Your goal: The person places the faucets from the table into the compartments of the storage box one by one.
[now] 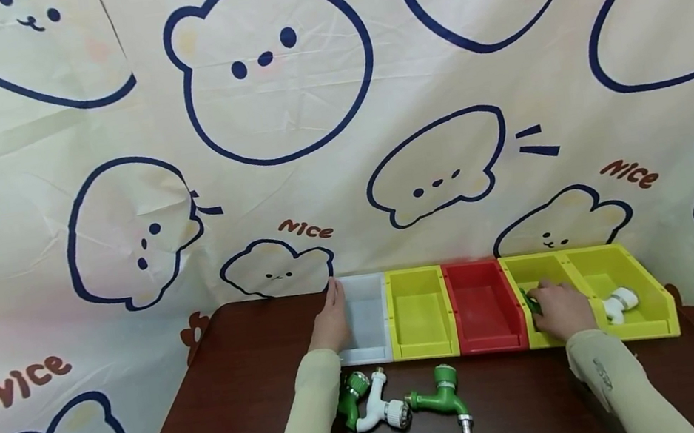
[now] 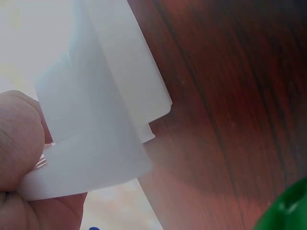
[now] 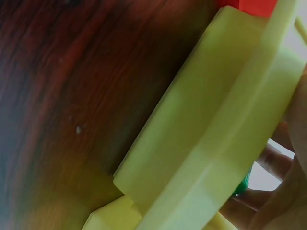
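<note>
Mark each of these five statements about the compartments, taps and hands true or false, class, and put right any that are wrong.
1. The left hand grips the side of the grey compartment. True.
2. The red compartment is at the right end of the row. False: yellow compartments stand on both sides of it.
3. A white tap lies in the rightmost yellow compartment. True.
4. The right hand is in the grey compartment. False: it is in the yellow one just right of the red, with a green object at its fingers.
5. Three taps lie on the table in front of the row. True.
</note>
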A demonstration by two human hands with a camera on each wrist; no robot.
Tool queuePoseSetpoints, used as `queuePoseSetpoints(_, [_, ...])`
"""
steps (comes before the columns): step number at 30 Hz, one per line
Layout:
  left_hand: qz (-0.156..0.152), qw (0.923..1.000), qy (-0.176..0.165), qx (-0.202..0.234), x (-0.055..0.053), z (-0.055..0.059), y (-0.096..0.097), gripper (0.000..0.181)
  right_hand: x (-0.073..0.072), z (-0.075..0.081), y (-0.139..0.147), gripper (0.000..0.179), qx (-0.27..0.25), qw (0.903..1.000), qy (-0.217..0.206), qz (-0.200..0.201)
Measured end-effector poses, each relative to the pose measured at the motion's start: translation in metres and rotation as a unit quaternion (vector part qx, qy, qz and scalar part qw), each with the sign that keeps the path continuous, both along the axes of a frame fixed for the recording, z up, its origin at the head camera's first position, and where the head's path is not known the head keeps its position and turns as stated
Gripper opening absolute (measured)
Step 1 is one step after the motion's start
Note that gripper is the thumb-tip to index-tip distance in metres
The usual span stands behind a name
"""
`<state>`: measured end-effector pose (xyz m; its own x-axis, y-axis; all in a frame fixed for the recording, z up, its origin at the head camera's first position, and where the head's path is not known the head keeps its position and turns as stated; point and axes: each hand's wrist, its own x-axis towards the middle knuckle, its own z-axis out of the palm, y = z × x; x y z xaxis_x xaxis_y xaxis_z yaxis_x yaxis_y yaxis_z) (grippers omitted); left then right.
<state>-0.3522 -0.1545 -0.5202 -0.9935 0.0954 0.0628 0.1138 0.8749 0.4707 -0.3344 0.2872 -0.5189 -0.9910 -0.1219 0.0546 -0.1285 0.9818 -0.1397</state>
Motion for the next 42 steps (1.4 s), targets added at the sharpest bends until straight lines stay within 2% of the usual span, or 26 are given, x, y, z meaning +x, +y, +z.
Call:
queuePoseSetpoints(20, [-0.005,1.0,0.007,0.004,-0.0017,-0.0023,-0.0011,0.088,-0.0052,-0.0079,0.0045,0.04,0.016,0.9997,-0.007,0.015])
queuePoseSetpoints(34, [-0.002,1.0,-0.003,0.004,-0.0026,-0.004,-0.0017,0.089,-0.0045,-0.0096,0.0037,0.041,-0.003,0.9998,-0.018,0.011])
queuePoseSetpoints(42, [0.0,1.0,-0.004,0.003,-0.0036,-0.0055,-0.0005,0.09,-0.0013,-0.0055,0.0032,0.04,-0.007,0.9997,-0.02,0.007])
